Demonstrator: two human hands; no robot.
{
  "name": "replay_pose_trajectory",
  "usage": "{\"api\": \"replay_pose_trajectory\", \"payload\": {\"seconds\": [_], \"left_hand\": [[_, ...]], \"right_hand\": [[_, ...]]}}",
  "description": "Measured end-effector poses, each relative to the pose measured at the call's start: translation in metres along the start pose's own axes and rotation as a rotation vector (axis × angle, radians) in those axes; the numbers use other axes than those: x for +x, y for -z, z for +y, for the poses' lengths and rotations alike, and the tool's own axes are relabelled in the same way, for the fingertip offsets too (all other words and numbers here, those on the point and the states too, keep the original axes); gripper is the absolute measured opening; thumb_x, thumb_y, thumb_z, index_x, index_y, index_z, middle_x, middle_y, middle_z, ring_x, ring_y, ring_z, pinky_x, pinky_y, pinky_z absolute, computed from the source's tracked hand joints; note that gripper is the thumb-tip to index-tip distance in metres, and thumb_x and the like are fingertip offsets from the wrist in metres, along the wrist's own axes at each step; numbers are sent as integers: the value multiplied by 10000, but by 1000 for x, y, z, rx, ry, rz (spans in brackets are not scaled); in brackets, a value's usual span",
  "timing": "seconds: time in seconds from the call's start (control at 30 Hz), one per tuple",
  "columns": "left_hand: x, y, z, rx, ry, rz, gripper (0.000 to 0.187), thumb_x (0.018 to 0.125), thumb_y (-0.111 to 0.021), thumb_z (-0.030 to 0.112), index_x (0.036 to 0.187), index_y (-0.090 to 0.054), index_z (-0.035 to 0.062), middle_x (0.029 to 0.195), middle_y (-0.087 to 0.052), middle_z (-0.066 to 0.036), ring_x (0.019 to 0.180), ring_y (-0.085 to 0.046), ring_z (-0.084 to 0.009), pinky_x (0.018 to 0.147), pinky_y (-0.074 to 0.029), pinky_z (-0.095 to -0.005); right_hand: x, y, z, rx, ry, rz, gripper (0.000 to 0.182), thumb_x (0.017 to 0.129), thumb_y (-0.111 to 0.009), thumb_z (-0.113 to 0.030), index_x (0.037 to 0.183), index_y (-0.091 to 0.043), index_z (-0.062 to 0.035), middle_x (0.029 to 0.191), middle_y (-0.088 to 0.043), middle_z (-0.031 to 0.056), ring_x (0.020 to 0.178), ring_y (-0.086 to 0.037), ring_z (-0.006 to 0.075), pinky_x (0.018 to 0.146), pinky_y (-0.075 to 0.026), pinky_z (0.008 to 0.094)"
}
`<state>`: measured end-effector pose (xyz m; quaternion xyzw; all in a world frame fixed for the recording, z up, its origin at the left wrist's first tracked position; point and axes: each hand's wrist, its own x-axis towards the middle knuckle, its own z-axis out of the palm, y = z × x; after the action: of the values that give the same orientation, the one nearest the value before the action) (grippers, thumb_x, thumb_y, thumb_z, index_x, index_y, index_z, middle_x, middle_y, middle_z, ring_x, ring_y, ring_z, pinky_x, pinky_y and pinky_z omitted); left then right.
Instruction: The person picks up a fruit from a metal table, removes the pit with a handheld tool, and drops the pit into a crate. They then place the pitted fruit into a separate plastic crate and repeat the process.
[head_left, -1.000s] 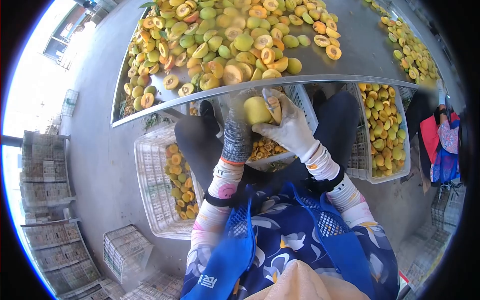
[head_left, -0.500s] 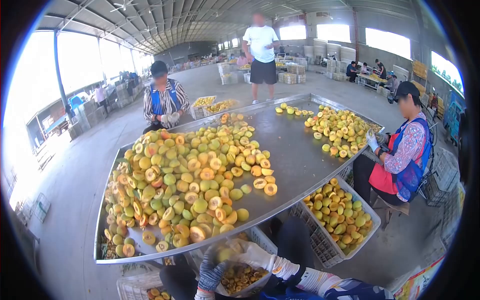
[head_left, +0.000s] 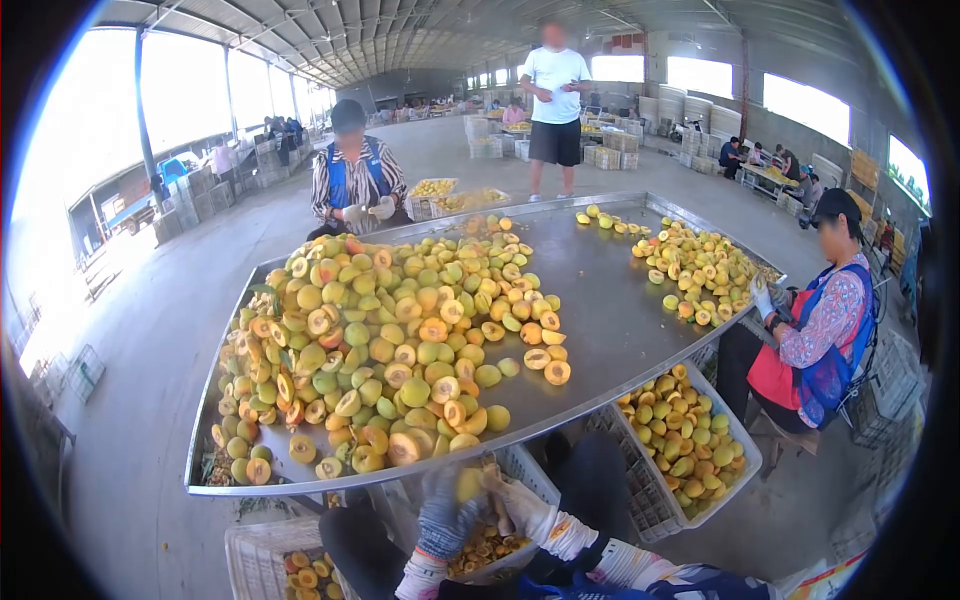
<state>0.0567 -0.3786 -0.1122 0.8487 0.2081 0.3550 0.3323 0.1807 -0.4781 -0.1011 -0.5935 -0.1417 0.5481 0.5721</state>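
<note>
Standing person [head_left: 555, 142] in white shirt [head_left: 557, 88], blue truck [head_left: 174, 170], beamed roof [head_left: 370, 42]

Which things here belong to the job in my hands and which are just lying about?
Job in hand:
Left hand, gripping a yellow fruit
Right hand, close beside
Fruit pile
Metal table

Apparently just about:
Blue truck
Lone crate on the floor, far left

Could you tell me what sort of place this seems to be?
Probably a fruit-processing shed: halved yellow-green fruit is heaped on a metal table, a crate of fruit stands beside it, and seated workers in blue vests handle fruit under a ribbed metal roof.
</note>
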Motion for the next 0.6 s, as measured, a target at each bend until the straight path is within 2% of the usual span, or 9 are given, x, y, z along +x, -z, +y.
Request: {"api": "replay_pose_trajectory", "payload": {"seconds": [0.03,0.13,0.17,0.27,0.33,0.4,0.47,0.53,0.6], "left_hand": [[0,-4,-2,-24,-41,69,512,800,-695,206,1222,-476,17,1182,-483,-197,1115,-494,-339,947,-418,-416],[1,-5,1,-75,68,99,561,793,-691,292,1241,-493,20,1167,-518,-182,1103,-501,-346,930,-432,-430],[0,-9,-3,-117,64,132,506,828,-658,286,1227,-498,20,1148,-536,-179,1091,-513,-340,931,-429,-420],[2,-14,-8,-252,74,229,480,850,-636,290,1218,-498,14,1153,-535,-193,1077,-527,-341,930,-426,-409],[6,-6,-5,-218,43,220,410,906,-559,228,1225,-482,-18,1135,-540,-197,1064,-536,-323,927,-426,-390],[7,-10,-7,-383,162,210,406,963,-461,237,1263,-442,-37,1223,-515,-167,1152,-475,-253,1009,-354,-356],[11,-13,-7,-448,173,275,400,976,-443,241,1267,-437,-34,1242,-505,-153,1166,-463,-233,1028,-332,-347],[11,-18,-11,-518,186,310,425,985,-428,276,1278,-424,-31,1252,-491,-138,1152,-471,-218,1018,-349,-345],[12,-20,-12,-536,192,324,437,988,-415,291,1283,-417,-31,1236,-497,-141,1138,-481,-215,1000,-369,-343]], "right_hand": [[3,-2,1,36,41,-17,549,848,-580,-522,917,-553,22,507,-487,51,327,-435,147,324,-349,278],[-6,-12,-6,-6,165,-28,496,877,-567,-474,936,-553,18,494,-495,42,341,-461,138,313,-333,257],[-4,-13,-4,42,170,-50,450,879,-599,-414,982,-553,21,545,-541,40,331,-462,132,290,-311,245],[-9,-30,-21,77,286,-22,456,889,-604,-397,1062,-538,20,685,-599,47,333,-461,111,313,-349,215],[6,-35,-15,151,445,-48,439,891,-624,-300,1156,-516,32,848,-621,52,556,-552,97,497,-449,209],[33,-32,8,180,631,-66,416,897,-629,-204,1216,-502,29,1000,-621,59,828,-600,85,720,-508,225],[31,-35,0,62,686,-22,308,871,-665,-171,1092,-576,24,984,-644,47,883,-576,86,799,-478,238],[28,-35,-10,-172,745,9,316,874,-664,-191,1091,-583,23,980,-644,48,891,-569,89,809,-466,237],[35,-33,-12,-218,802,-5,382,863,-680,-227,1135,-565,14,984,-637,58,890,-567,94,816,-461,242]]}}
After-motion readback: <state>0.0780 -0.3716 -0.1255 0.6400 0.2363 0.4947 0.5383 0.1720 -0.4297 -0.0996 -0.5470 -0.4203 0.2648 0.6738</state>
